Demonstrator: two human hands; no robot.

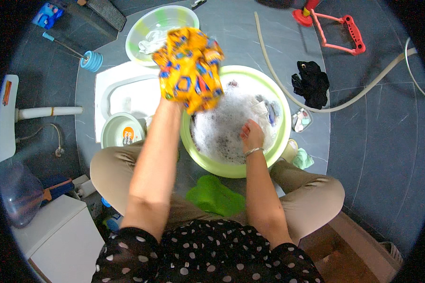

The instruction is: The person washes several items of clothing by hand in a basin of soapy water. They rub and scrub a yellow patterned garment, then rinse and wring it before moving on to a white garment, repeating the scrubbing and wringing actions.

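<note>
Through one fisheye on the head, we look steeply down, past the knees (pixel 316 195), at the tub (pixel 222 170) close below.

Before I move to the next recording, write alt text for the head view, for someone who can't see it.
A seated person's left hand, mostly hidden, holds up a bunched orange patterned cloth near the far left side of a green-rimmed basin of suds; the right hand is at the foam. Beyond stands a tub with white cloth inside.
</note>
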